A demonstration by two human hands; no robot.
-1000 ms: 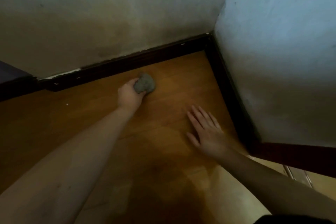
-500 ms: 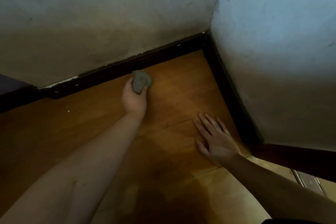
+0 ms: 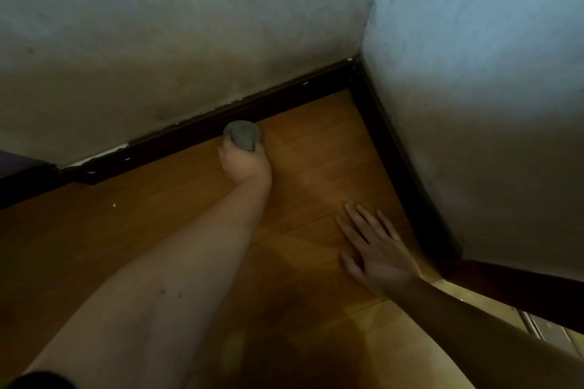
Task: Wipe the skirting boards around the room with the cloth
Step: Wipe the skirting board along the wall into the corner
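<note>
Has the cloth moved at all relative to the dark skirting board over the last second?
Yes. The cloth, held by the left hand, has moved from the floor up against the back skirting board.

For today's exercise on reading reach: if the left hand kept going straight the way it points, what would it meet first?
The left hand, gripping the grey cloth, points at the dark skirting board. The cloth looks at or nearly against it already; depth is unclear.

Left hand (image 3: pixel 246 164) pushed cloth (image 3: pixel 243 135) up against skirting board (image 3: pixel 189 133).
</note>
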